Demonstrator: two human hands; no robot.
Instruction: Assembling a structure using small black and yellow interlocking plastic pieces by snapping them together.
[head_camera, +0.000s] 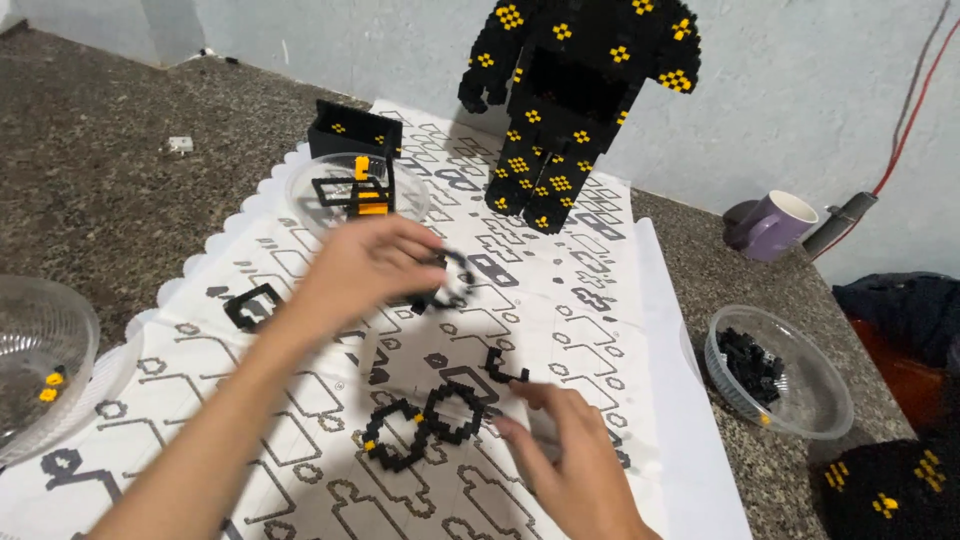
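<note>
My left hand (365, 268) hovers over the printed instruction sheet (560, 290) and pinches a small black ring of tiny bricks (452, 282). My right hand (560, 440) rests lower on the sheet, fingertips touching a double ring of black bricks with yellow dots (425, 422). A short black brick piece (503, 367) lies just above my right fingers. A tall black figure with yellow patches (570, 100) stands at the back of the sheet.
A clear bowl of black bricks (775, 372) sits at the right. A clear lid holding a black and orange frame (355, 192) and a black box (352, 128) lie behind my left hand. A purple mug (775, 225) and another clear bowl (40, 350) flank the sheet.
</note>
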